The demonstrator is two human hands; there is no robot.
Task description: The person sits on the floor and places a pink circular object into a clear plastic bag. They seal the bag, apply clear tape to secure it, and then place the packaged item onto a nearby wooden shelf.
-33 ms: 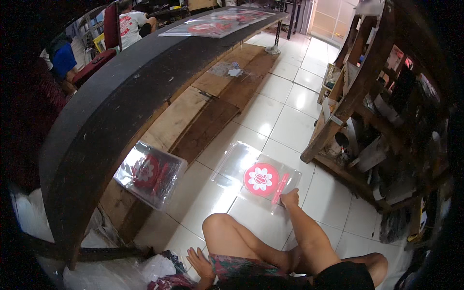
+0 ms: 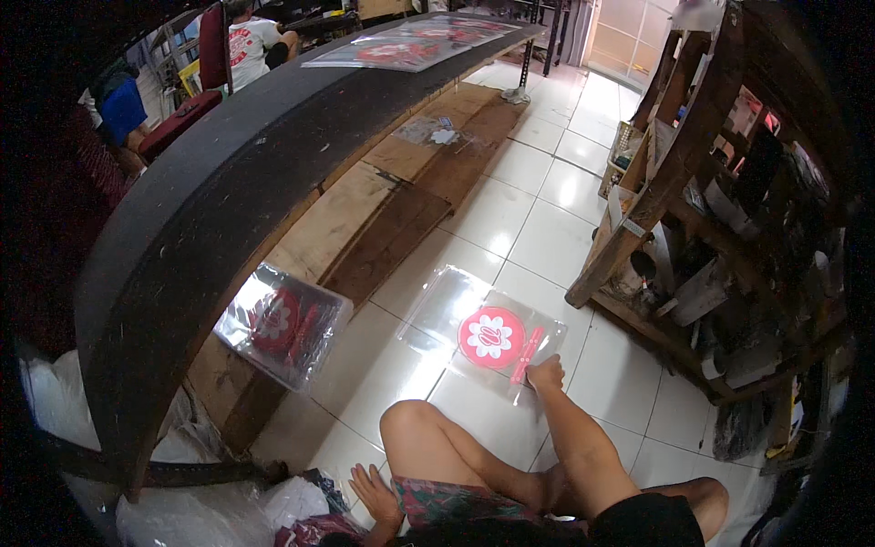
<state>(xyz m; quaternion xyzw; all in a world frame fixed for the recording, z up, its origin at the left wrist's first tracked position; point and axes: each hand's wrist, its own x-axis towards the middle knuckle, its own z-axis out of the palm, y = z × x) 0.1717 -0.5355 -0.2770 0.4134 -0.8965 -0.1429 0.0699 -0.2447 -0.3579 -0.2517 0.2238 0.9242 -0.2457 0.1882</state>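
A clear plastic bag [image 2: 444,303] lies flat on the white tiled floor ahead of my legs. It carries a round red print [image 2: 469,350] with a white flower shape, and a narrow red strip [image 2: 528,354] beside it. My right hand [image 2: 547,372] is at the bag's near right corner, its fingers closed on the edge; the fingertips are partly hidden. Resting low beside my bent leg, my left hand [image 2: 374,493] is open with its fingers spread and holds nothing. To the left, a stack of similar clear bags [image 2: 284,326] with a red flower print sits on the low wooden shelf.
A long dark table [image 2: 196,219] curves across the left, with printed plastic sheets [image 2: 392,53] on its far end. Beneath it runs a wooden shelf [image 2: 333,223]. A wooden rack [image 2: 629,242] full of items stands at right. Crumpled plastic [image 2: 196,520] lies at lower left. Another person [image 2: 251,46] sits beyond the table.
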